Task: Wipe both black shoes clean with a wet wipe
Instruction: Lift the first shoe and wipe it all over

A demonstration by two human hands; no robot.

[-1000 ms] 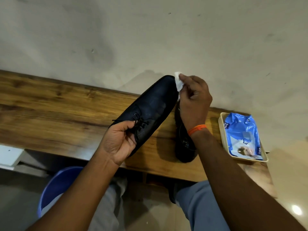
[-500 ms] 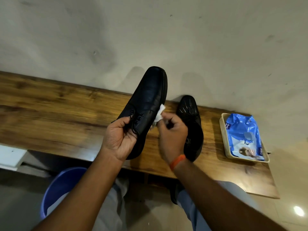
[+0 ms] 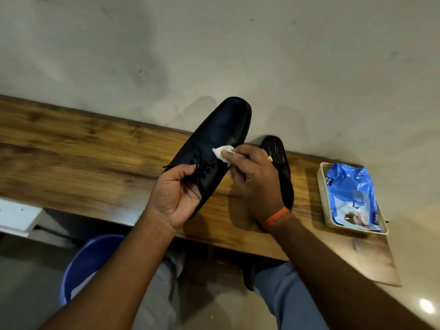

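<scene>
My left hand (image 3: 177,195) grips the heel end of a black lace-up shoe (image 3: 223,129) and holds it above the wooden bench, toe pointing away towards the wall. My right hand (image 3: 256,184) pinches a small white wet wipe (image 3: 222,153) and presses it on the shoe's upper, just past the laces. The second black shoe (image 3: 278,158) lies on the bench behind my right hand, which covers part of it.
The wooden bench (image 3: 83,158) runs along a plain wall. At its right end a cream tray (image 3: 322,186) holds a blue wet-wipe pack (image 3: 350,191). A blue bucket (image 3: 88,260) stands on the floor under the bench's front edge, beside my knees.
My right hand brought the wipe from the shoe's toe down its side, then up onto the upper by the laces. The held shoe tilted more upright.
</scene>
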